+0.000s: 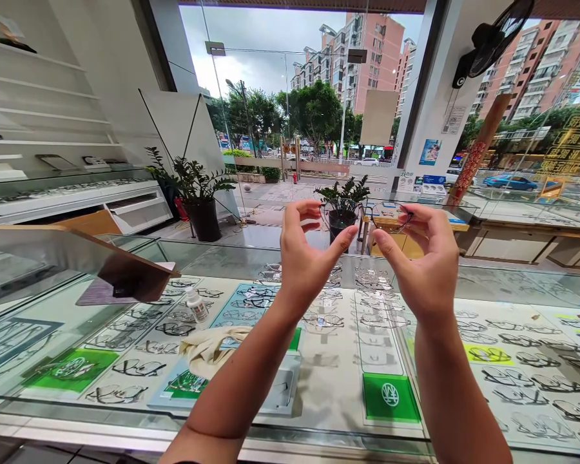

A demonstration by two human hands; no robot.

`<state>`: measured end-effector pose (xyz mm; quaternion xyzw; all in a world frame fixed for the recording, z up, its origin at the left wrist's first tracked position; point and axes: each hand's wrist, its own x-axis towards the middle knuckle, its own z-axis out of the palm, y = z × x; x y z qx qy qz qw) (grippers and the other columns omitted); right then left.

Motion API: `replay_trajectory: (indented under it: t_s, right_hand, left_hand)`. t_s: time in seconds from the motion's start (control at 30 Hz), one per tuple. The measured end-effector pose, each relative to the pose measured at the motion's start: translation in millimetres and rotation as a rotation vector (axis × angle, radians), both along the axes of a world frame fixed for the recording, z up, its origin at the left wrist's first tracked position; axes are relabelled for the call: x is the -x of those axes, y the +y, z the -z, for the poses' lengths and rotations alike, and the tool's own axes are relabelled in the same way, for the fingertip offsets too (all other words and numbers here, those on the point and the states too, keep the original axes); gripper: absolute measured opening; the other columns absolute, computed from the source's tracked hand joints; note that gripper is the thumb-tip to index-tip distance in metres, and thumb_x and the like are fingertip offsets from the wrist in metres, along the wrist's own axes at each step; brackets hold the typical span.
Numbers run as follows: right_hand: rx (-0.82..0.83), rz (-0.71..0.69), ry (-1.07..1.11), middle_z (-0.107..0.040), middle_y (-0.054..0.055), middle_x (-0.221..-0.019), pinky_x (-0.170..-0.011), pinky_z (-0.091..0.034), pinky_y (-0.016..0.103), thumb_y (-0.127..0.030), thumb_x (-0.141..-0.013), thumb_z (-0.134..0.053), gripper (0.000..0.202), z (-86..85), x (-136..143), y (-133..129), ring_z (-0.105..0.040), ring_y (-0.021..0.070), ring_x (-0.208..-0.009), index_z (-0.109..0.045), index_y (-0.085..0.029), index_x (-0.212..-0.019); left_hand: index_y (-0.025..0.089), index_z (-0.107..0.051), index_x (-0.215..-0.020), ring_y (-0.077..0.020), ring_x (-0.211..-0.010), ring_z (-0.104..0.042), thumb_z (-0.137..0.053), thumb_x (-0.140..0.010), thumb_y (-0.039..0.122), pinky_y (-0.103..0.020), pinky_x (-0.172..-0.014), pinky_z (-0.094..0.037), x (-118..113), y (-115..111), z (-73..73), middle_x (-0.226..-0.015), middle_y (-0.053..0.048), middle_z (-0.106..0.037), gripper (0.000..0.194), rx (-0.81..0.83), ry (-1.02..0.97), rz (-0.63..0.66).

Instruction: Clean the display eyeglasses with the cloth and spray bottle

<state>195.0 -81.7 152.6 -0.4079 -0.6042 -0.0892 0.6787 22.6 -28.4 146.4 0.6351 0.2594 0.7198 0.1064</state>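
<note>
so the left hand [309, 251] and right hand [423, 258] have the thin-rimmed glasses [377, 225] up in front, fingers curled round either side, thumbs pointing inward. they're held in the air over the glass counter [328, 412], toward its far edge. crumpled beige cloth [207, 348] sits left of middle, near edge side, white bottle [196, 306] just beyond.

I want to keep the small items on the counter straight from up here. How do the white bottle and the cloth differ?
The white bottle is stiff and stands up; the cloth is soft and lies bunched in loose folds. The bottle is white with a printed label, while the cloth is plain cream. The cloth spreads wider than the narrow bottle. Both are pale, and both are on the display counter.
</note>
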Motion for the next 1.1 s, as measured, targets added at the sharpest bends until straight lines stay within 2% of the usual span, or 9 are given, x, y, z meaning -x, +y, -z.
replay_trajectory:
  t_s: [0.3, 0.7, 0.8, 0.97, 1.1]
  right_hand:
    - [0.08, -0.115, 0.041, -0.068, 0.008, -0.119, -0.1, -0.062, 0.049, -0.049, -0.087, -0.08, 0.048, 1.6, -1.4, 2.9, -0.068, 0.025, -0.111, -0.064, -0.026, -0.125]
    - [0.14, -0.168, 0.033, -0.071, 0.008, -0.121, -0.102, -0.061, 0.051, -0.05, -0.088, -0.079, 0.048, 3.5, -4.4, 8.4, -0.069, 0.0257, -0.115, -0.064, -0.026, -0.126]
    - [0.125, -0.142, 0.03, -0.071, 0.008, -0.121, -0.101, -0.06, 0.05, -0.05, -0.087, -0.079, 0.048, 2.3, -3.4, 6.7, -0.069, 0.0258, -0.114, -0.065, -0.026, -0.126]
    - [0.075, -0.009, 0.016, -0.071, 0.008, -0.116, -0.094, -0.058, 0.048, -0.052, -0.086, -0.08, 0.046, -0.3, -0.8, 2.2, -0.069, 0.0255, -0.106, -0.067, -0.025, -0.122]
    - [0.042, 0.054, -0.021, -0.071, 0.007, -0.113, -0.087, -0.056, 0.044, -0.054, -0.087, -0.078, 0.045, -1.1, -0.3, 1.3, -0.068, 0.0249, -0.101, -0.067, -0.025, -0.121]
  left_hand:
    - [0.027, -0.059, -0.121, -0.0213, -0.105, -0.061, -0.089, -0.078, 0.051, -0.038, -0.093, -0.053, -1.2, -4.9, 0.0, -0.115, -0.006, -0.061, 0.058, -0.061, -0.038, -0.117]
    - [0.026, -0.059, -0.121, -0.0225, -0.104, -0.058, -0.092, -0.074, 0.049, -0.039, -0.092, -0.051, -0.9, -7.8, -0.6, -0.115, -0.006, -0.06, 0.062, -0.153, -0.037, -0.223]
    - [0.026, -0.059, -0.12, -0.0225, -0.104, -0.059, -0.093, -0.073, 0.05, -0.039, -0.092, -0.051, -0.9, -7.0, -0.9, -0.115, -0.006, -0.06, 0.062, -0.135, -0.047, -0.201]
    - [0.026, -0.059, -0.12, -0.0202, -0.103, -0.06, -0.09, -0.077, 0.048, -0.035, -0.09, -0.052, -2.4, -3.3, 0.2, -0.112, -0.006, -0.06, 0.057, -0.017, -0.069, -0.053]
    - [0.025, -0.059, -0.116, -0.0188, -0.102, -0.06, -0.092, -0.075, 0.047, -0.033, -0.088, -0.053, -3.2, 0.2, 0.8, -0.109, -0.005, -0.06, 0.057, 0.033, -0.088, 0.01]
